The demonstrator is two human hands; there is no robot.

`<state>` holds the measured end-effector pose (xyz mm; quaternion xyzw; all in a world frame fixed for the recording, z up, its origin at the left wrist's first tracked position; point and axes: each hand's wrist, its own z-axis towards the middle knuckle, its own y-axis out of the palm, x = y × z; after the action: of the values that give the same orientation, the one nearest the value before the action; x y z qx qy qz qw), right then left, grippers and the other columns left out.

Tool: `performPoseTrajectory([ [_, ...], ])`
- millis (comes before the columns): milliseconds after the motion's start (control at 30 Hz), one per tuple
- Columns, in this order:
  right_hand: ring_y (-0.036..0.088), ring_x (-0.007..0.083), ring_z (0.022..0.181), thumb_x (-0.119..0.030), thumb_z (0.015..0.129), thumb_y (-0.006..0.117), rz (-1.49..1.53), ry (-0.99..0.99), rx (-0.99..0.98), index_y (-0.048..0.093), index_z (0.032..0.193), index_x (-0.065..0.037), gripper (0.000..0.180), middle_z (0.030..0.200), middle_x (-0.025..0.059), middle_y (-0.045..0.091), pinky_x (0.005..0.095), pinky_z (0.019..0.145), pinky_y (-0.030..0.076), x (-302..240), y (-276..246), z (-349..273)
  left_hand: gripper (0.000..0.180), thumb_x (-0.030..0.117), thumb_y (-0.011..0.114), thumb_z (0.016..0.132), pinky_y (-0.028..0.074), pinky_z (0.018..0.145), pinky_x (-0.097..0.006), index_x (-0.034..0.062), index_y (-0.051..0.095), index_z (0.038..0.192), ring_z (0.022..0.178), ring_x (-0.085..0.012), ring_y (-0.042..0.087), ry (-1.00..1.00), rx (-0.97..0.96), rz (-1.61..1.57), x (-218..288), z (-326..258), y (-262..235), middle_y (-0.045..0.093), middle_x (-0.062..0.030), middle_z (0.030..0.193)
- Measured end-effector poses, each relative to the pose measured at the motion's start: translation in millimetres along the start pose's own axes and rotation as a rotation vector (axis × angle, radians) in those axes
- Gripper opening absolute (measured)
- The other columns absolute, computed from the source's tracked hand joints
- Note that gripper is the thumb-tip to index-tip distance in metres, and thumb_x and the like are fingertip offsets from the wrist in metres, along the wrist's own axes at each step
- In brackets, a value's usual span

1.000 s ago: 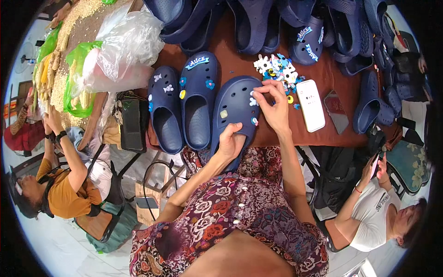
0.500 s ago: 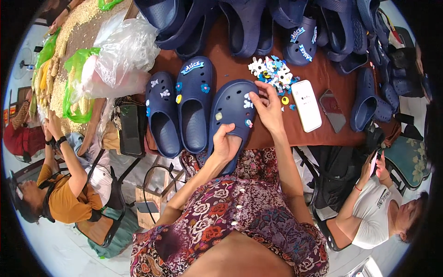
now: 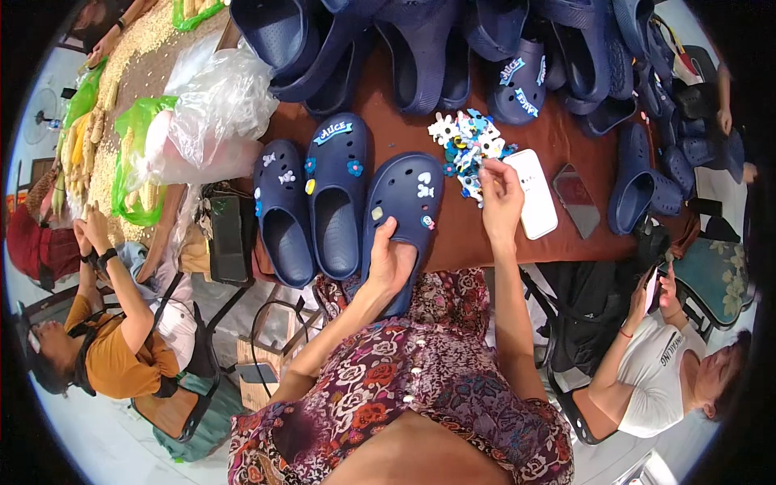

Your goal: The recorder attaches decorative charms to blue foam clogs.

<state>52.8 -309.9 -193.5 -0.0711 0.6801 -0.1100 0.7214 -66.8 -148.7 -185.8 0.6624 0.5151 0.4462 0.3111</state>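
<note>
My left hand (image 3: 392, 263) grips a navy clog (image 3: 402, 182) by its opening, thumb on top and fingers inside or beneath. White, pale yellow and round coloured charms are fixed on that clog. My right hand (image 3: 503, 202) is at the edge of a heap of shoe charms (image 3: 469, 141), its fingers curled into a pinch; whatever they may hold is too small to make out. Left of the held clog lie two more navy clogs, one (image 3: 335, 198) with a blue-and-white banner charm, flowers and a yellow piece, the other (image 3: 283, 214) with white and blue charms.
A white phone-shaped object (image 3: 536, 194) and a dark phone (image 3: 577, 200) lie right of the charms on the brown cloth (image 3: 461, 250). Navy clogs (image 3: 420, 56) line the far side. Plastic bags (image 3: 218, 105) sit at the left. People sit on both sides.
My right hand has left the held clog and moved right to the charm heap. The left hand still holds the clog, and the view has shifted slightly.
</note>
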Motion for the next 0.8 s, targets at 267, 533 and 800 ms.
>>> performPoseTrajectory([
  [267, 0.058, 0.0278, 0.091, -0.004, 0.081, 0.068, -0.528, -0.295, 0.102, 0.062, 0.108, -0.003, 0.027, 0.098, 0.0136, 0.055, 0.0378, 0.071, 0.050, -9.8, 0.2, 48.0, 0.058, 0.031, 0.056, 0.094, 0.033, 0.111, -0.040, -0.0001, 0.035, 0.139, 0.127, -0.0248, 0.045, 0.014, 0.050, 0.056, -0.8, -1.6, 1.8, 0.047, -0.0135, 0.137],
  [533, 0.061, 0.0296, 0.080, -0.002, 0.084, 0.063, -0.589, -0.309, 0.005, 0.062, 0.101, -0.003, 0.017, 0.092, 0.0137, 0.058, 0.0402, 0.071, 0.048, -12.1, 0.4, 49.7, 0.064, 0.040, 0.056, 0.095, 0.029, 0.112, -0.038, 0.0008, 0.033, 0.141, 0.129, -0.0220, 0.042, -0.011, 0.002, 0.104, -3.4, -2.4, -14.5, 0.043, -0.0110, 0.141],
  [800, 0.063, 0.0149, 0.083, -0.003, 0.088, 0.064, -0.018, -0.200, -0.064, 0.065, 0.098, -0.001, 0.010, 0.096, 0.0080, 0.061, 0.0271, 0.074, 0.051, -43.4, 13.1, 30.8, 0.071, 0.046, 0.049, 0.096, 0.025, 0.115, -0.039, -0.0015, 0.028, 0.145, 0.135, -0.0223, 0.037, -0.020, -0.090, 0.470, 2.3, -23.8, -35.2, 0.038, -0.0113, 0.147],
])
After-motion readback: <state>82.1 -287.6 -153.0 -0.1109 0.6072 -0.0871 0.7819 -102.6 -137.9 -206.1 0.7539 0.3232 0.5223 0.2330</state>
